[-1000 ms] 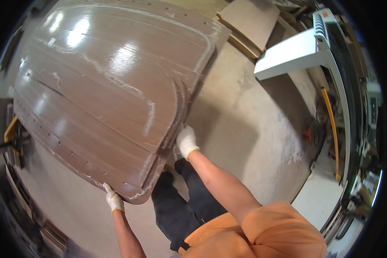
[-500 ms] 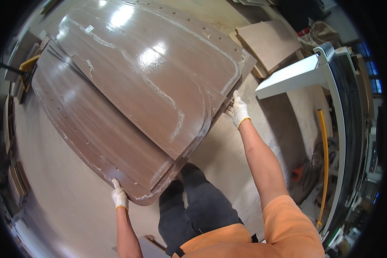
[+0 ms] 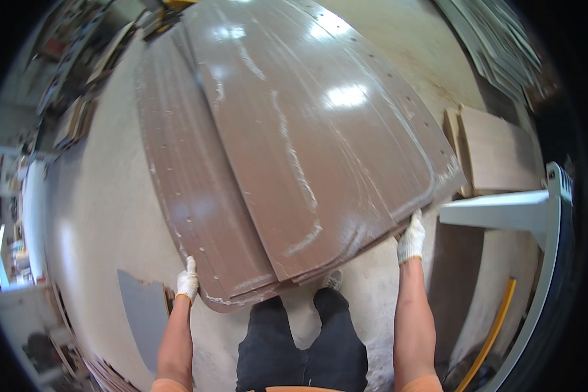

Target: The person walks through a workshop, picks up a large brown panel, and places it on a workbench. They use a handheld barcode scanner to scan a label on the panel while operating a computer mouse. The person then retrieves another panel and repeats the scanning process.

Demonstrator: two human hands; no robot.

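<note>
Before me is a large stack of glossy brown sheets, with whitish dust streaks across the broad top sheet (image 3: pixel 353 163). A lower brown sheet (image 3: pixel 183 163) sticks out along its left side, with small holes near its curved edge. My left hand (image 3: pixel 187 281), in a white knitted glove, is closed on that sheet's edge by the near left corner, thumb on top. My right hand (image 3: pixel 411 240), gloved alike, grips the near edge of the stack toward the right. Its fingers are partly hidden under the sheets. Both my arms are stretched forward.
A white metal frame (image 3: pixel 496 208) stands to the right, with a yellow bar (image 3: pixel 489 336) below it. Light wooden boards (image 3: pixel 500 153) lie beyond. Thin sheets (image 3: pixel 487 46) are stacked at the far right. A grey panel (image 3: pixel 140 317) sits on the floor at left.
The stack has swung clockwise in view and now points more straight ahead of me. Much of the surroundings has shifted too. Both hands keep their hold on its edges.
</note>
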